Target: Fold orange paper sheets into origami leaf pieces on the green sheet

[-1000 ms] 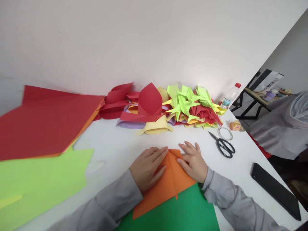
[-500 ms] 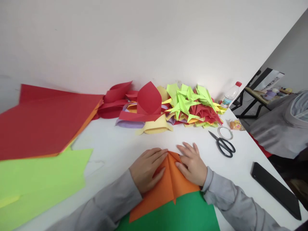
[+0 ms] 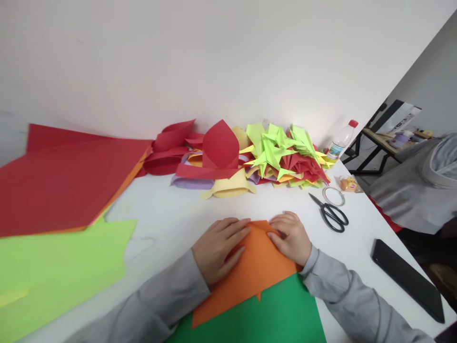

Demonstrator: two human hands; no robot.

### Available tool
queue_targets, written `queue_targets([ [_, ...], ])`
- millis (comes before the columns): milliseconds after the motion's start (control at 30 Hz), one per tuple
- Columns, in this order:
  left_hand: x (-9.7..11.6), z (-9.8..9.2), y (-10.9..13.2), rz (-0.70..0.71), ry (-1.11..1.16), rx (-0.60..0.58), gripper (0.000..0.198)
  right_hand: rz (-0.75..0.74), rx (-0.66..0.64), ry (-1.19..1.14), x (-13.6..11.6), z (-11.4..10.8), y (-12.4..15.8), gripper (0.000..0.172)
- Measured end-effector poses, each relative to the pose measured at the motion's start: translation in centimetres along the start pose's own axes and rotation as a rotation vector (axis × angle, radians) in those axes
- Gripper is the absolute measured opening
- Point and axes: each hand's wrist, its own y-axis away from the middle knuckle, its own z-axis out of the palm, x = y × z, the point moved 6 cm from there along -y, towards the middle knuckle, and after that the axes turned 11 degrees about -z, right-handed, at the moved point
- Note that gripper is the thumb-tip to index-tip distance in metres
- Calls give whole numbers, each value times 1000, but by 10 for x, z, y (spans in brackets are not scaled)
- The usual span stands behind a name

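Note:
A folded sheet of orange paper (image 3: 255, 259) lies over a green sheet (image 3: 274, 312) in front of me. My left hand (image 3: 219, 250) rests on the paper's left side, fingers stretched toward its top corner and pressing it down. At the upper right edge, my right hand (image 3: 291, 238) pinches the orange paper between thumb and bent fingers. A small orange point (image 3: 258, 297) sticks out below the paper's lower edge. What lies under my left palm is hidden.
Black-handled scissors (image 3: 332, 214), a tape roll (image 3: 333, 196) and a black flat case (image 3: 407, 281) lie to the right. Folded paper stars (image 3: 274, 147) and red paper shapes (image 3: 221, 145) line the wall. Red sheets (image 3: 64, 186) and lime sheets (image 3: 71, 257) spread left. A bottle (image 3: 341, 140) stands behind.
My right hand has shifted slightly right, its fingers closing on the paper's edge. The raised centre crease in the orange paper no longer shows; its surface looks smooth. My left hand stays put.

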Motion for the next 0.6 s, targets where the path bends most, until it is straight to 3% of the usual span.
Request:
queue_targets([
  [267, 2, 1, -1, 14, -35, -31, 34, -133, -65, 105, -10, 4, 1, 17],
  [600, 5, 0, -1, 22, -52, -23, 36, -138, -63, 142, -11, 4, 1, 18],
])
